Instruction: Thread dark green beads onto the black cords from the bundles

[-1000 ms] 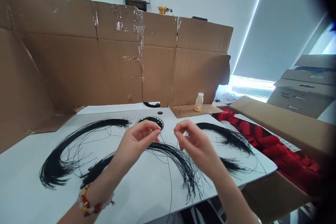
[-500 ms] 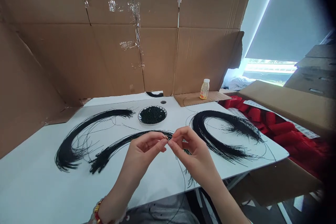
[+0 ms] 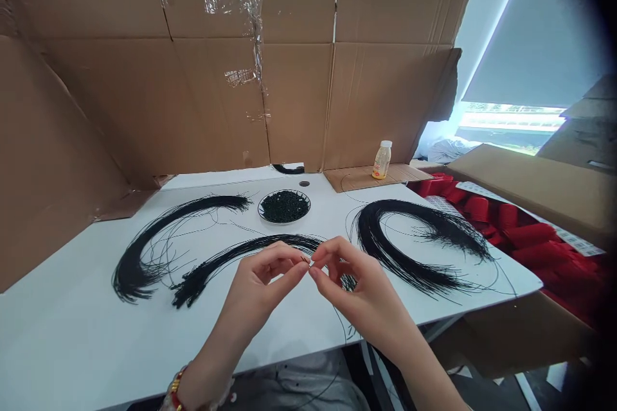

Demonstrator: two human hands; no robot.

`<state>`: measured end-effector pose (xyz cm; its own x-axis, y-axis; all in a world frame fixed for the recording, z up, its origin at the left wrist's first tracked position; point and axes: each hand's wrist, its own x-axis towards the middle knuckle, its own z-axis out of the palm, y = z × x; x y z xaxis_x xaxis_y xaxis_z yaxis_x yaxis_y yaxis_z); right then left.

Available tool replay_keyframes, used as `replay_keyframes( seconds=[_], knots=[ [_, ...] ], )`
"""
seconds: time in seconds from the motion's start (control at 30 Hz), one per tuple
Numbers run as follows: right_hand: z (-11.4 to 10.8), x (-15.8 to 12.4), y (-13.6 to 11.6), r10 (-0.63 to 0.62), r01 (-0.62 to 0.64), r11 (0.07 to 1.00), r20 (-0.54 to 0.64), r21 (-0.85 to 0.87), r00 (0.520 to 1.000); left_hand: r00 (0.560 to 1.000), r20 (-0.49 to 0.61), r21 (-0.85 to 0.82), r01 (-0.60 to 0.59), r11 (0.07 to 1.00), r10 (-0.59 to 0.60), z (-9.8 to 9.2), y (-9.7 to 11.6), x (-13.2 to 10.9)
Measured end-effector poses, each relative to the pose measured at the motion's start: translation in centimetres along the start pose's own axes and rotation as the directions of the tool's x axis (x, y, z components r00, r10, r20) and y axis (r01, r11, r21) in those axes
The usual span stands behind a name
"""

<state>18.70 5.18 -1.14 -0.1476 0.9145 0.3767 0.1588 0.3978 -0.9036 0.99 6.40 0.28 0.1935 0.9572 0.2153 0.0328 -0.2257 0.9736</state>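
My left hand (image 3: 267, 279) and my right hand (image 3: 359, 279) meet above the table, thumb and index finger of each pinched together. Between the fingertips shows a tiny end of thin dark cord, mostly hidden. A black cord (image 3: 342, 322) hangs below my right hand past the table's front edge. Behind my hands lies a bundle of black cords (image 3: 236, 246), its knotted-looking ends to the left. Further left is a curved bundle (image 3: 126, 270), and to the right a looped bundle (image 3: 371, 231). Small dark pieces (image 3: 284, 205) fill a round plate (image 3: 261, 215) beyond.
Taped cardboard panels (image 3: 212, 103) stand along the back and left of the white table (image 3: 62, 327). A small white-capped bottle (image 3: 382, 162) stands on a cardboard flap. At the right, an open box (image 3: 525, 189) holds several red items (image 3: 525, 234).
The view has shifted slightly, so the table and bundles sit a little higher and further right. My fingertips remain pinched close together, with only a small shift of the fingers.
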Motion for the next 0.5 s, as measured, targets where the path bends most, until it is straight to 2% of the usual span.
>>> replay_keyframes(
  seconds=[0.27, 0.5],
  knots=[
    [0.0, -0.6, -0.3, 0.042, -0.035, 0.993, 0.064, -0.116, 0.997, 0.999, -0.020, -0.024, -0.044, 0.999, 0.043, 0.2, -0.5, -0.7],
    [0.2, -1.2, -1.1, 0.084, -0.087, 0.996, 0.174, 0.010, 0.981, 0.992, -0.033, -0.052, -0.127, 0.991, 0.125, 0.4, -0.3, -1.8]
  ],
)
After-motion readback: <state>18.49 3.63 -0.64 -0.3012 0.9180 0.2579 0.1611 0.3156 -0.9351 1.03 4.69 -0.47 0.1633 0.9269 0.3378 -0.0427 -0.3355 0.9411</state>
